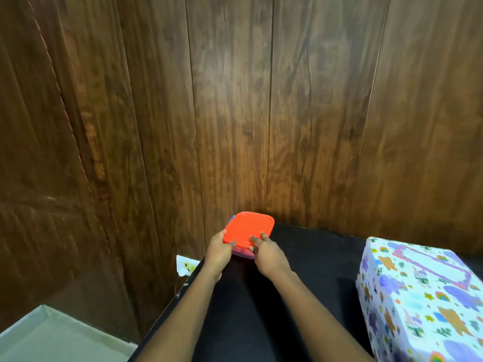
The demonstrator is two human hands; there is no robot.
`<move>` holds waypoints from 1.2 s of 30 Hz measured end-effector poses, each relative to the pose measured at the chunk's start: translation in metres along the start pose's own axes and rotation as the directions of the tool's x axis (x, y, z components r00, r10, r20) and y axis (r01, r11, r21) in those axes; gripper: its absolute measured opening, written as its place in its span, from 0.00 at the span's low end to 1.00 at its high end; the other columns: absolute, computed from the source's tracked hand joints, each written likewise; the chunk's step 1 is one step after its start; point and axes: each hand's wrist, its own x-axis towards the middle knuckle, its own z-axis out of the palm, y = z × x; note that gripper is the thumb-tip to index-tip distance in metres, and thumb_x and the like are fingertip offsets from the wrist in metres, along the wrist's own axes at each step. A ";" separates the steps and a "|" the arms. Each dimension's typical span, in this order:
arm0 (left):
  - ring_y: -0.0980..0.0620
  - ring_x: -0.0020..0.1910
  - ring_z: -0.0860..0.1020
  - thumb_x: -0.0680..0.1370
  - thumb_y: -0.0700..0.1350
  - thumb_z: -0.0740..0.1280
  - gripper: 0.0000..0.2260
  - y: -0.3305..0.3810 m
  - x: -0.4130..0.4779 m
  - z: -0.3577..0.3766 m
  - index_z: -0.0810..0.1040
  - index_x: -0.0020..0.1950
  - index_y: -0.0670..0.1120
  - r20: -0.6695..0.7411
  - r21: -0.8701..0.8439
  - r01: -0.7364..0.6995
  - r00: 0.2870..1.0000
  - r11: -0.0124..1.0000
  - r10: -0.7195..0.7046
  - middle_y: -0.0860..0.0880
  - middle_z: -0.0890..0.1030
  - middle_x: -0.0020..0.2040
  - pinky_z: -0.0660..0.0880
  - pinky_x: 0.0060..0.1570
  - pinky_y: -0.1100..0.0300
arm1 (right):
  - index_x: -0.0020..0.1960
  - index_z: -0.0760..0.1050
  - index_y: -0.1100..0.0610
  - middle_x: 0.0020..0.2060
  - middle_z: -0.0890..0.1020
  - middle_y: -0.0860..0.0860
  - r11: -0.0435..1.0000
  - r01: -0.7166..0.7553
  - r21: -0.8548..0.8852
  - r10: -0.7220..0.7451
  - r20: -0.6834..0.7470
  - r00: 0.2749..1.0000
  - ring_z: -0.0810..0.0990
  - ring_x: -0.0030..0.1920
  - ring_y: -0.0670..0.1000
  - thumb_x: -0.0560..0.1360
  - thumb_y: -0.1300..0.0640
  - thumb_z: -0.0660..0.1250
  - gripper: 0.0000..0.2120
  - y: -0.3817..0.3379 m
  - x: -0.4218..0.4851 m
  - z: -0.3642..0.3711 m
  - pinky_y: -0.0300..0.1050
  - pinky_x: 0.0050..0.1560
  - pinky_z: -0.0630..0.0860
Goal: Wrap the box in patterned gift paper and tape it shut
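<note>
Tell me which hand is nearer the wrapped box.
Right. The right hand holds the orange-lidded container left of the wrapped box; the left hand holds its left edge, farther off.

Container lid [248, 227]: orange-red. Desk [300, 283]: black. Wrapped box [423, 296]: white paper, print of purple shapes, rainbows, orange figures. Wall panels [235, 100]: dark brown woodgrain.

No legible txt, labels or nos. anywhere in view.

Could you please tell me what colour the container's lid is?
Orange-red lid, seen in the head view.
</note>
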 end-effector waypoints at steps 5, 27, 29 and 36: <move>0.49 0.74 0.58 0.80 0.37 0.61 0.21 -0.010 0.026 0.007 0.64 0.73 0.41 0.034 0.231 -0.106 0.994 0.967 0.101 0.45 0.58 0.76 0.53 0.70 0.62 | 0.76 0.57 0.51 0.76 0.54 0.54 1.000 0.001 0.003 -0.001 0.003 1.000 0.61 0.70 0.58 0.83 0.55 0.50 0.21 0.004 0.031 -0.005 0.54 0.67 0.64; 0.50 0.51 0.78 0.78 0.36 0.61 0.09 0.095 -0.090 0.012 0.78 0.56 0.42 0.115 0.003 -0.297 0.949 0.955 0.295 0.48 0.81 0.50 0.70 0.49 0.63 | 0.48 0.80 0.60 0.47 0.83 0.57 0.717 0.123 0.686 0.180 -0.353 0.918 0.82 0.44 0.54 0.77 0.65 0.59 0.10 0.007 -0.096 -0.101 0.50 0.53 0.78; 0.54 0.47 0.77 0.79 0.37 0.61 0.09 0.107 -0.121 0.017 0.77 0.57 0.43 0.180 -0.049 -0.289 0.939 0.956 0.293 0.53 0.80 0.45 0.70 0.45 0.65 | 0.46 0.79 0.58 0.45 0.83 0.57 0.697 0.131 0.705 0.191 -0.359 0.913 0.82 0.40 0.52 0.77 0.65 0.59 0.10 0.011 -0.128 -0.115 0.48 0.50 0.77; 0.53 0.50 0.77 0.79 0.36 0.59 0.10 0.137 -0.219 0.073 0.75 0.54 0.47 0.385 -0.147 -0.302 0.860 0.942 0.336 0.52 0.80 0.48 0.69 0.41 0.64 | 0.39 0.76 0.56 0.38 0.80 0.52 0.701 0.096 0.707 0.336 -0.447 0.829 0.79 0.34 0.48 0.75 0.67 0.57 0.13 0.073 -0.259 -0.155 0.37 0.34 0.71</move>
